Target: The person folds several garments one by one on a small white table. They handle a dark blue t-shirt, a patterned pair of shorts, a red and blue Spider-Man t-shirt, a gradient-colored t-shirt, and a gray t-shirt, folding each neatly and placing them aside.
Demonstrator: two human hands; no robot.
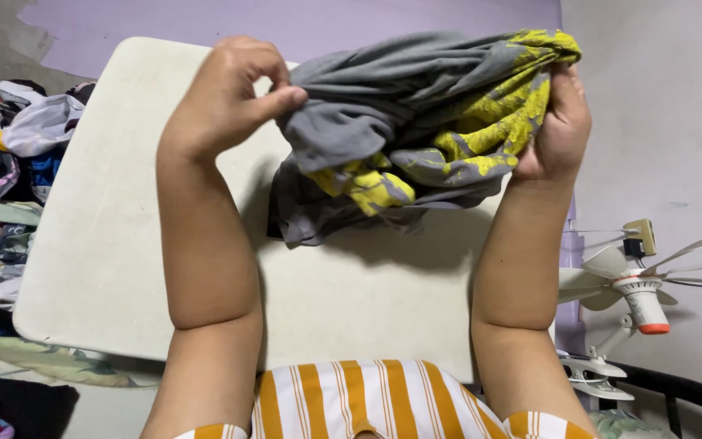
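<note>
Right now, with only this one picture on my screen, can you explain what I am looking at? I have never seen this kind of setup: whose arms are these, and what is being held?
This is a single view from a camera worn on a person's head, looking down at their own bare arms; there is no machine. The left hand pinches one edge of a crumpled grey and yellow garment with its fingers, and the right hand grips the other end. The garment is lifted, its lower part hanging near a white table. A pile of clothes lies to the left, and a small fan stands to the right.

Right hand (558, 122) fingertips buried in garment (416, 122); fan (639, 280) blades cropped.
</note>
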